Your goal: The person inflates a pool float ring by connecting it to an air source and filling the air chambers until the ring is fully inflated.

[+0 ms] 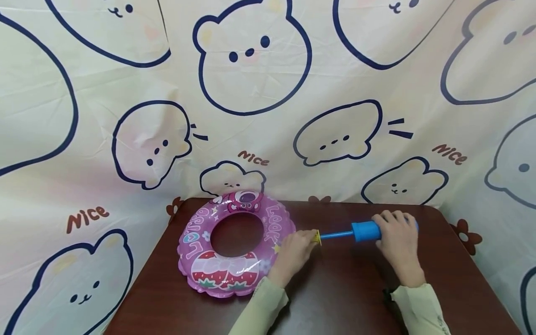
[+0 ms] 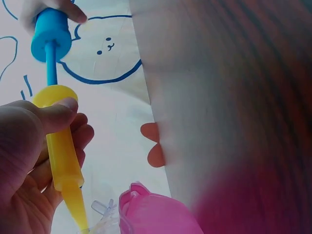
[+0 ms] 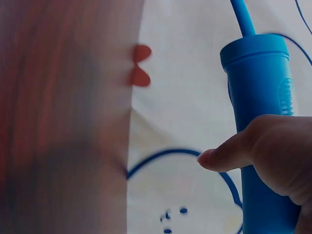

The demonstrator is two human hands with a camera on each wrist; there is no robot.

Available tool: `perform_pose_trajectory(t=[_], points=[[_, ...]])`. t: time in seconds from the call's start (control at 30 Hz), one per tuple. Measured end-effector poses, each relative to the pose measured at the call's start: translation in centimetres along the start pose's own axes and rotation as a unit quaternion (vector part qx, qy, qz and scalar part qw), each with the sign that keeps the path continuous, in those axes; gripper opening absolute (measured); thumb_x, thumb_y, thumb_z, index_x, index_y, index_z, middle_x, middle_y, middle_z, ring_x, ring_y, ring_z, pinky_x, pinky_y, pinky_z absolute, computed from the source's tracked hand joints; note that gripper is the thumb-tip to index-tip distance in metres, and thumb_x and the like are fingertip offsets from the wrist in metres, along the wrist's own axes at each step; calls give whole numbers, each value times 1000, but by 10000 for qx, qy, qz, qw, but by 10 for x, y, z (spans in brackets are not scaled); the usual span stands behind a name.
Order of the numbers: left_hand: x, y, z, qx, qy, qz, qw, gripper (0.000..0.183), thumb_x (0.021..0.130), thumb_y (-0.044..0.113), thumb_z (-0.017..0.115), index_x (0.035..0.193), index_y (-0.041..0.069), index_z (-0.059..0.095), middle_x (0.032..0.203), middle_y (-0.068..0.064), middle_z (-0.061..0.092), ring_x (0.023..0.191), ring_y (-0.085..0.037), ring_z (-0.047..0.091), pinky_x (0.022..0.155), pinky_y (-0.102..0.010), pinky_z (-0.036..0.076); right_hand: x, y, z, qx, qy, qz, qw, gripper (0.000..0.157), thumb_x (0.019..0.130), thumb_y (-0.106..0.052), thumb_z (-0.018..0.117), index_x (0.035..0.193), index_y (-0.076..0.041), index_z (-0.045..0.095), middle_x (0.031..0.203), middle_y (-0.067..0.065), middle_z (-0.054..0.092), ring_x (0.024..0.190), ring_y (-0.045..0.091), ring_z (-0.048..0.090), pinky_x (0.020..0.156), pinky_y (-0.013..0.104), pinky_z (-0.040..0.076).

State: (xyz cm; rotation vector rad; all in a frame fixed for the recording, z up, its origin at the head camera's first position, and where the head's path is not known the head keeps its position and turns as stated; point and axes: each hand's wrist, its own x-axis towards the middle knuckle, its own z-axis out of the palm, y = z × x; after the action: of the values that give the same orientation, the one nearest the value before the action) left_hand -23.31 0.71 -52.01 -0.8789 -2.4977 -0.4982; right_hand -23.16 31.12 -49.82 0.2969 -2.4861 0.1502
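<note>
A pink inflatable swim ring, printed with strawberries and letters, looks plump and lies at the left of the table. Beside its right edge my left hand grips the yellow nozzle end of a hand pump, thumb on the yellow flange. In the left wrist view the nozzle's tip points down at the ring's clear valve and overlaps the clear plastic there. My right hand holds the pump's blue barrel. A length of thin blue rod shows between barrel and flange.
The dark brown table extends under both arms. Behind it and at the sides hangs a pale cloth printed with bear outlines, meeting the table's back edge. A small black item shows by the right sleeve.
</note>
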Motion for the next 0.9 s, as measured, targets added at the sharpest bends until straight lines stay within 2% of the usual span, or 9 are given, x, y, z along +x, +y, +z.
perform_pose_trajectory(t=[0.17, 0.27, 0.43, 0.57, 0.73, 0.9], points=[[1, -2, 2, 5, 42, 53, 10000, 27, 99, 23, 79, 123, 11, 77, 110, -4, 82, 92, -17, 79, 84, -27, 64, -1, 18, -13, -77, -38, 213, 9997, 63, 57, 0, 98, 114, -5, 72, 110, 24, 71, 109, 49, 57, 103, 72, 39], [1, -2, 4, 76, 56, 81, 9999, 28, 99, 23, 79, 124, 11, 77, 109, -4, 82, 91, -17, 79, 83, -27, 64, -2, 17, -14, -150, -149, 231, 9995, 63, 58, -1, 98, 115, -6, 71, 111, 24, 70, 109, 50, 56, 103, 73, 38], [3, 0, 3, 183, 59, 141, 9997, 14, 98, 20, 80, 109, 13, 76, 95, -1, 81, 80, -14, 75, 75, -22, 62, 1, -3, -5, -284, -206, 28, 9994, 64, 57, -6, 101, 114, -7, 70, 111, 22, 70, 109, 47, 57, 101, 72, 40], [6, 2, 0, 564, 24, 233, 9981, 11, 98, 20, 80, 97, 15, 70, 83, 2, 75, 70, -11, 69, 65, -18, 58, 3, -22, 3, -294, -132, -120, 9994, 62, 57, -6, 100, 112, -7, 71, 108, 20, 71, 106, 45, 60, 99, 71, 43], [6, 4, -3, 857, -137, 252, 9959, 11, 97, 20, 81, 98, 15, 71, 85, 3, 75, 71, -11, 69, 68, -19, 60, 4, -43, 14, -343, -209, -249, 9989, 60, 59, -10, 100, 112, -8, 72, 108, 18, 72, 105, 43, 62, 98, 68, 46], [4, 3, -3, 798, -181, 223, 9964, 13, 96, 21, 83, 100, 14, 72, 86, 2, 76, 73, -11, 70, 72, -19, 61, 4, -63, 23, -345, -227, -443, 9982, 60, 60, -13, 100, 113, -9, 73, 108, 16, 72, 103, 40, 61, 96, 65, 48]])
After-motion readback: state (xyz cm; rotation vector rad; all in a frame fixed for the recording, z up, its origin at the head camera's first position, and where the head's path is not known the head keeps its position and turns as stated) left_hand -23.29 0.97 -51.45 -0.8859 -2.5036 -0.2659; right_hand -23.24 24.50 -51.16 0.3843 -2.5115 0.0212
